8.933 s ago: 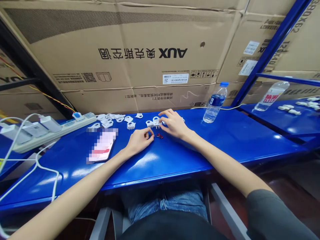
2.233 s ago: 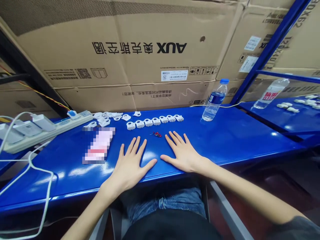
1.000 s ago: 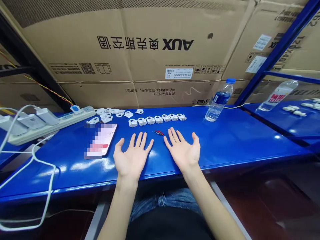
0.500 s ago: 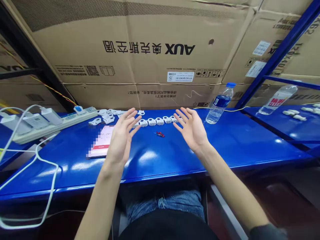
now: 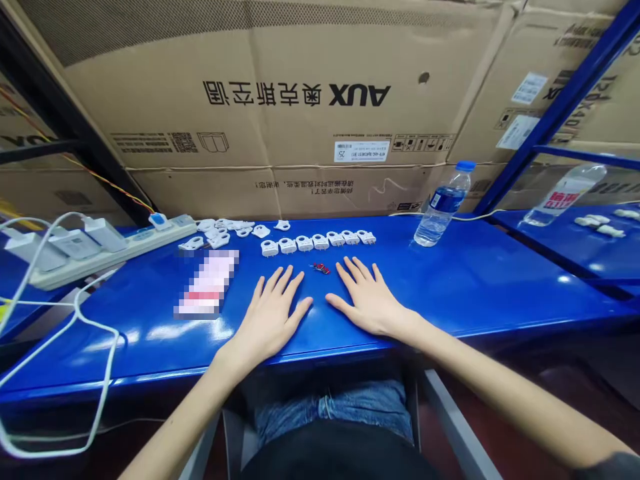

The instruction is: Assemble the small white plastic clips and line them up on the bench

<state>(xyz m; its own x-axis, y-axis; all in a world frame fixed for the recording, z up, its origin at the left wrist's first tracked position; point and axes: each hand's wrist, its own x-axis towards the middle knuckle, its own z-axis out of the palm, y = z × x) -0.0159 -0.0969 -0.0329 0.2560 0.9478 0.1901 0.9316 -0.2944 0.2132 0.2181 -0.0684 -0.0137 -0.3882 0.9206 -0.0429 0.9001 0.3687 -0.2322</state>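
Observation:
My left hand (image 5: 273, 313) lies palm down on the blue table (image 5: 475, 287), fingers spread, holding nothing. Likewise flat on the tabletop is my right hand (image 5: 367, 297), its fingers apart and nothing in them. Just beyond the fingertips, between the two hands, is a small bundle of red pieces (image 5: 321, 268), too small to make out. Behind it runs a row of several white plugs (image 5: 320, 242), each with a ring-shaped top. More white plugs (image 5: 217, 233) are heaped at the back left. A phone (image 5: 207, 283), its screen blurred out, lies left of my left hand.
A water bottle (image 5: 440, 207) with a blue cap stands at the back right. Power strip (image 5: 135, 243) with chargers and white cables (image 5: 107, 360) occupies the left. Large cardboard boxes (image 5: 295, 147) wall off the back. Another bottle (image 5: 567, 197) stands beyond the blue frame.
Both hands have come down from a raised, palms-inward pose to lie flat on the table. The row of plugs and the phone, partly covered before, now show fully.

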